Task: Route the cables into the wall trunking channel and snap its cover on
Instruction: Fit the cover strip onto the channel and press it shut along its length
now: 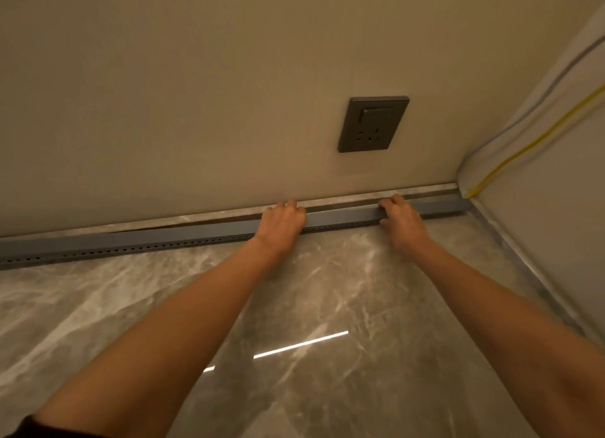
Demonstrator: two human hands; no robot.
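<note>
Marble floor (327,290), beige wall (196,110) (socket (373,124) above), grey trunking (131,241)

Both arms reach to the grey trunking (170,237) lying along the foot of the wall (163,110) on the marble floor (163,306); left hand (282,219) and right hand (401,216) rest on it, fingers curled over its top edge, below a dark socket (373,123)

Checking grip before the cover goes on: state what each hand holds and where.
Both hands grip the long grey perforated trunking strip along the wall base: left hand near its middle, right hand nearer the corner, fingers curled over its top edge.
</note>
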